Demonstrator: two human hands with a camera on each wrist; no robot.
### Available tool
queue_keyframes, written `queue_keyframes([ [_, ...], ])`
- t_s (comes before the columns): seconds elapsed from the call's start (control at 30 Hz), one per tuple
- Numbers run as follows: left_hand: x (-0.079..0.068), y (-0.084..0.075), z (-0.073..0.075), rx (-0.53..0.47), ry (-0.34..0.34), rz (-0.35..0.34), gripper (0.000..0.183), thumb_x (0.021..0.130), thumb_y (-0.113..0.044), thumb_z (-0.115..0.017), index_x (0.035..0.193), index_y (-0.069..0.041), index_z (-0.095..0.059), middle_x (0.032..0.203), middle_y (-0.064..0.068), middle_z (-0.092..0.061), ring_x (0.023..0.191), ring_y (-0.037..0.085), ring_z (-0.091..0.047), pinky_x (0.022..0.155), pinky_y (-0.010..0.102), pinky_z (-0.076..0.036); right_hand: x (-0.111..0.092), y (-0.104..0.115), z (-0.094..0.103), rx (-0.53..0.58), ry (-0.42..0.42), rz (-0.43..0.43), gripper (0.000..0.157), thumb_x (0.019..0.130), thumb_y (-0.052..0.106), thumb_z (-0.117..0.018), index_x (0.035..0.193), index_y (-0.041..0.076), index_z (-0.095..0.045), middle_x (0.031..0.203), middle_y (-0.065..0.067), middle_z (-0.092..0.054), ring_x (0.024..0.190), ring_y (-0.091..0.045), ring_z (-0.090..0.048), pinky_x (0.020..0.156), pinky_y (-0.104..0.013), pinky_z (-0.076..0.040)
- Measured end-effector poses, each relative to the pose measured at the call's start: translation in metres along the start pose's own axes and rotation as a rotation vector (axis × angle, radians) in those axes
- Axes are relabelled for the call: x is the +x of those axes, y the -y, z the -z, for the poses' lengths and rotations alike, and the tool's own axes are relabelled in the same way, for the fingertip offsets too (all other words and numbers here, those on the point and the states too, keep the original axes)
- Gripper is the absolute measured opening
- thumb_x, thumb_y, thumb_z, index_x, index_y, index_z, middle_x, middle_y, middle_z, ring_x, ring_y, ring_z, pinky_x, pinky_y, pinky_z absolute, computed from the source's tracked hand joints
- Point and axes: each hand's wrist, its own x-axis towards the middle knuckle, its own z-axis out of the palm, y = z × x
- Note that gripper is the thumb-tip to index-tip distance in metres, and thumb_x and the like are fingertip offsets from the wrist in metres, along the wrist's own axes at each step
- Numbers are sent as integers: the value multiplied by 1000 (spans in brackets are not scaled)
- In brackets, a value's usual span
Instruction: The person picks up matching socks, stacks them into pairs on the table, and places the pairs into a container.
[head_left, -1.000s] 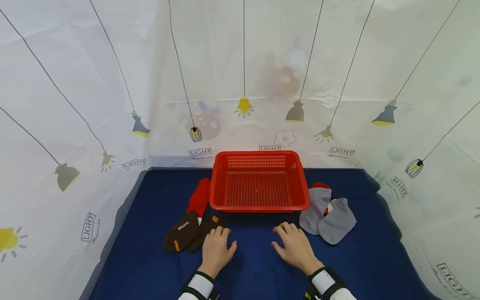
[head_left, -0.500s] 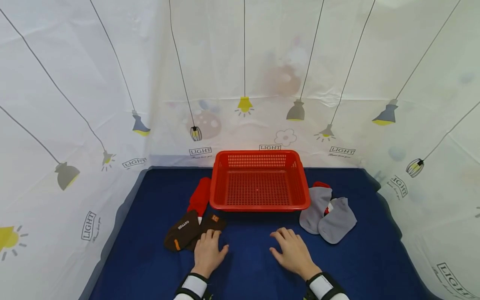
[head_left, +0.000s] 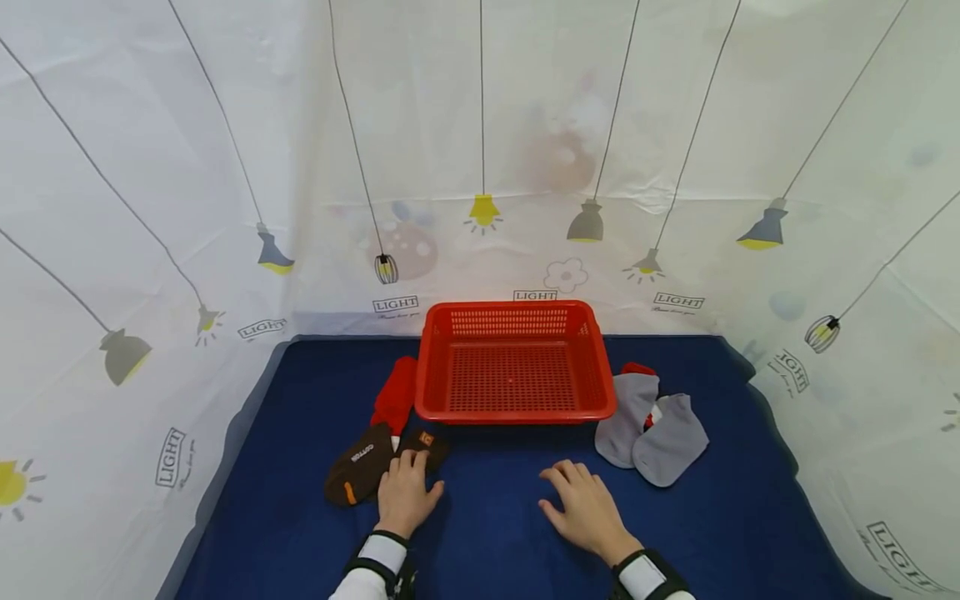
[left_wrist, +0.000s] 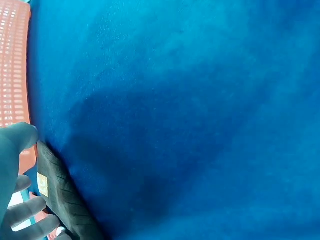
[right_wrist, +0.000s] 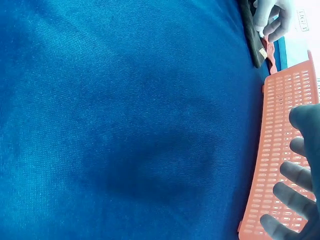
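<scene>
In the head view a pair of dark brown socks [head_left: 360,467] marked COTTON lies at the left, overlapping a red sock [head_left: 395,396]. My left hand [head_left: 406,496] is right at the near edge of the brown socks, its fingers loosely bent and thumb spread apart. Over the blue cloth at right of centre, my right hand [head_left: 587,512] hovers with relaxed fingers and holds nothing. Two grey socks [head_left: 667,442] lie to its upper right, partly covering something red and white. Left wrist view: bent fingers [left_wrist: 30,212] overlap the brown sock [left_wrist: 62,192].
A red plastic basket [head_left: 423,367] with a perforated floor stands at the back centre, between the two sock piles. Blue cloth [head_left: 495,517] covers the table. White sheeting [head_left: 480,100] printed with lamps rises behind and on both sides.
My left hand has moved leftward, from the right side of the brown socks to over their near edge. The right hand shifted slightly and then stayed about in place.
</scene>
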Motion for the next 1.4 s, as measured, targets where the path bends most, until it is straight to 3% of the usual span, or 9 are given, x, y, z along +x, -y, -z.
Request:
queue_keyframes([
  [0.4,18,4,-1,-4,38,76,63,76,-36,-85,126,-5,-63,118,20,-62,103,38,-60,81,52,-53,-2,1,-4,20,-15,5,34,86,33,-77,115,19,-68,109,2,-62,98,-19,-59,74,-36,-48],
  [0.67,26,8,-6,-6,53,95,68,73,-36,-87,127,-5,-61,118,22,-61,102,40,-61,75,54,-54,-2,2,-5,25,3,-11,34,85,31,-77,115,18,-68,108,1,-62,97,-18,-58,74,-36,-48],
  [1.07,40,4,-8,-10,187,162,74,71,-33,-88,129,-1,-56,116,24,-57,105,41,-56,75,56,-55,-5,0,-3,42,23,-36,33,87,30,-76,116,18,-67,109,1,-62,97,-18,-57,75,-37,-47],
  [1.4,52,7,-13,-9,159,173,57,70,-22,-87,112,3,-59,101,24,-57,89,41,-62,68,55,-56,-2,-2,-2,19,-9,-7,33,86,31,-77,114,18,-68,108,1,-62,98,-20,-58,77,-40,-48],
])
